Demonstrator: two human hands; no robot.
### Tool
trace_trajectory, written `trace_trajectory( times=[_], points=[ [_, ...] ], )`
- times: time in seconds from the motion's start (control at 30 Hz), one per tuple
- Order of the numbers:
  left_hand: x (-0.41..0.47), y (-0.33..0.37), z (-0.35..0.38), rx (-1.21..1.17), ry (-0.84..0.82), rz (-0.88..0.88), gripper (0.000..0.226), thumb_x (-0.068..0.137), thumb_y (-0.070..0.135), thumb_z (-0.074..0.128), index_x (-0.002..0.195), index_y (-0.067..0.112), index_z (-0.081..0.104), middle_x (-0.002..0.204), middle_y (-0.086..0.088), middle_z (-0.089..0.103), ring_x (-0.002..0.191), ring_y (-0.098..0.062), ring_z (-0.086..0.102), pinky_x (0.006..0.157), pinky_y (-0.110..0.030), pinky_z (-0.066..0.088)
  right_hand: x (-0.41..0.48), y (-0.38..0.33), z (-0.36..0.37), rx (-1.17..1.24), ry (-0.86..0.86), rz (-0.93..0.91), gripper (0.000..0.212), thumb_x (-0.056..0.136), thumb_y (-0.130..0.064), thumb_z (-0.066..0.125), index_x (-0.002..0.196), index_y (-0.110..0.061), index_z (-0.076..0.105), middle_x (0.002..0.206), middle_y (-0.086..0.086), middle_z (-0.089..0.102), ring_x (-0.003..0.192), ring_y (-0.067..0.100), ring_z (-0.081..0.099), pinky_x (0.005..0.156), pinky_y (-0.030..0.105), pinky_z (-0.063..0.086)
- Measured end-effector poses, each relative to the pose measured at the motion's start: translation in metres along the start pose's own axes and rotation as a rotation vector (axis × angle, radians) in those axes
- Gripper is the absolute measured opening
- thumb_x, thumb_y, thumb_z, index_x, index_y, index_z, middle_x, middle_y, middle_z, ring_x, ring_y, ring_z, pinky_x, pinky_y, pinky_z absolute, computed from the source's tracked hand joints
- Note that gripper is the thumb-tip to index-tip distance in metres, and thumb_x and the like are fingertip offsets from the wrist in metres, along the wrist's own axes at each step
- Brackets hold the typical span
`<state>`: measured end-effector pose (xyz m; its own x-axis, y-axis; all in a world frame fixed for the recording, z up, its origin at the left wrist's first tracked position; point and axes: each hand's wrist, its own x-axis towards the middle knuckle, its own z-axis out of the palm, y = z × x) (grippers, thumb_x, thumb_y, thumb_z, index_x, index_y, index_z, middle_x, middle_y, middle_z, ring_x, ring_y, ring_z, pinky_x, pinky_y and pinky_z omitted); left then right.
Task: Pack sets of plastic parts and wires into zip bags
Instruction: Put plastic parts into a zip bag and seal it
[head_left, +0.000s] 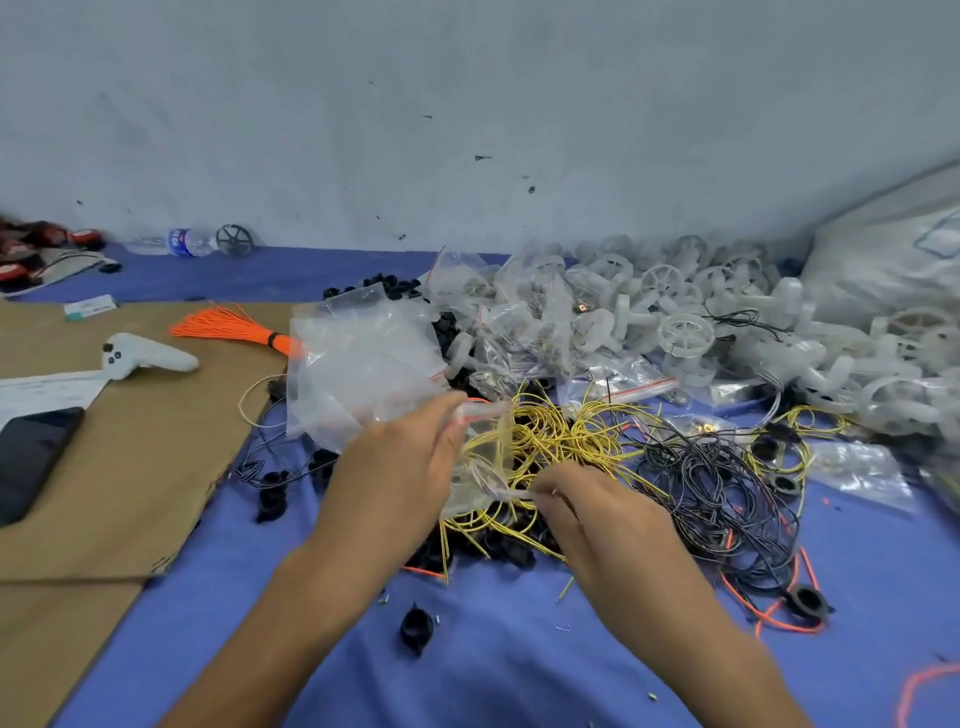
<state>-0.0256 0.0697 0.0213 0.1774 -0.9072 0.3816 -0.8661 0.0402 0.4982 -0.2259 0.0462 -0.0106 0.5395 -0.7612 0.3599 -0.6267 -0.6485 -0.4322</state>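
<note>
Cloth (493, 675) lies nearest, blue, with one stray black plastic part (416, 629) on it. Just beyond, our left grip (395, 467) is pinched on the red-striped mouth of a small zip bag (485, 457). Our right grip (597, 514) is pinched on its lower edge. We judge the two pulls keep the bag spread for loading. We hold it right over the yellow wires (561, 436), so the next pick is short. Black wires (711, 483) tangle to the right. Farther off lie empty bags (363, 358), then filled bags (519, 312) and white plastic wheels (727, 322) heaped against the wall (467, 130).
</note>
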Motion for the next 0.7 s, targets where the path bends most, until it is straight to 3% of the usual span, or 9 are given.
trace_trajectory(
  times=[0.13,0.2,0.27,0.33,0.37,0.43,0.53,0.6,0.7],
  points=[
    [-0.014,0.002,0.004,0.049,-0.121,0.061,0.039,0.1,0.041,0.048,0.138,0.038,0.052,0.071,0.001,0.067,0.076,-0.026,0.063,0.069,-0.04,0.049,0.016,-0.022,0.02,0.068,0.025,-0.067,0.022,0.09,-0.005,0.057,0.109,-0.016,0.062,0.096,0.001,0.064,0.085,0.023,0.058,0.071,0.032,0.046],
    [-0.018,-0.001,0.003,0.05,-0.101,0.086,0.041,0.1,0.038,0.047,0.14,0.041,0.051,0.074,0.0,0.069,0.075,-0.027,0.064,0.065,-0.04,0.049,0.021,-0.032,0.028,0.379,-0.115,-0.068,0.023,0.089,0.004,0.05,0.108,-0.008,0.056,0.101,0.007,0.058,0.086,0.021,0.051,0.074,0.033,0.041],
    [-0.017,-0.006,-0.001,0.041,-0.06,0.081,0.041,0.099,0.04,0.044,0.139,0.042,0.052,0.071,0.002,0.068,0.068,-0.024,0.064,0.059,-0.038,0.047,0.022,-0.037,0.027,0.718,-0.24,-0.014,0.034,0.092,0.005,0.047,0.123,-0.009,0.053,0.125,0.01,0.053,0.113,0.025,0.052,0.092,0.041,0.047],
    [-0.015,-0.012,-0.007,0.028,-0.003,0.061,0.041,0.097,0.044,0.042,0.136,0.044,0.053,0.058,0.009,0.059,0.055,-0.01,0.056,0.051,-0.03,0.04,0.02,-0.033,0.021,0.859,-0.236,0.044,0.045,0.096,0.0,0.049,0.138,-0.016,0.052,0.144,-0.001,0.05,0.134,0.012,0.044,0.106,0.033,0.043],
    [-0.014,-0.014,-0.011,0.018,0.03,0.044,0.039,0.097,0.045,0.043,0.135,0.046,0.053,0.053,0.011,0.055,0.052,-0.006,0.052,0.049,-0.026,0.037,0.021,-0.029,0.015,0.906,-0.193,0.049,0.041,0.095,-0.003,0.051,0.133,-0.018,0.059,0.136,-0.006,0.059,0.127,0.006,0.053,0.102,0.026,0.046],
    [-0.01,-0.019,-0.017,-0.031,0.089,0.001,0.035,0.097,0.045,0.045,0.13,0.05,0.052,0.058,0.013,0.055,0.052,-0.005,0.052,0.048,-0.025,0.038,0.027,-0.016,0.001,0.947,-0.071,0.062,0.03,0.093,-0.011,0.055,0.114,-0.025,0.07,0.105,-0.007,0.073,0.095,0.008,0.067,0.079,0.028,0.054],
    [-0.003,-0.024,-0.023,-0.187,0.12,-0.045,0.03,0.098,0.032,0.054,0.121,0.051,0.057,0.053,0.004,0.049,0.042,-0.01,0.042,0.047,-0.028,0.041,0.046,0.024,-0.001,0.493,0.092,0.138,0.022,0.094,-0.02,0.057,0.108,-0.033,0.068,0.09,-0.008,0.069,0.073,0.007,0.058,0.066,0.031,0.048],
    [0.001,-0.024,-0.027,-0.23,0.139,-0.054,0.03,0.099,0.024,0.055,0.117,0.047,0.061,0.05,0.005,0.043,0.04,-0.008,0.036,0.041,-0.023,0.033,0.062,0.049,0.012,0.124,0.003,0.204,0.026,0.098,-0.019,0.053,0.119,-0.028,0.065,0.105,-0.005,0.064,0.09,0.008,0.053,0.081,0.033,0.047],
    [0.003,-0.019,-0.032,-0.191,0.202,-0.073,0.023,0.097,0.023,0.057,0.105,0.042,0.067,0.048,0.006,0.043,0.04,-0.01,0.038,0.04,-0.019,0.029,0.083,0.069,0.043,-0.086,-0.143,0.285,0.031,0.1,-0.031,0.049,0.127,-0.019,0.06,0.119,0.007,0.057,0.115,0.029,0.046,0.097,0.039,0.04]
  ],
)
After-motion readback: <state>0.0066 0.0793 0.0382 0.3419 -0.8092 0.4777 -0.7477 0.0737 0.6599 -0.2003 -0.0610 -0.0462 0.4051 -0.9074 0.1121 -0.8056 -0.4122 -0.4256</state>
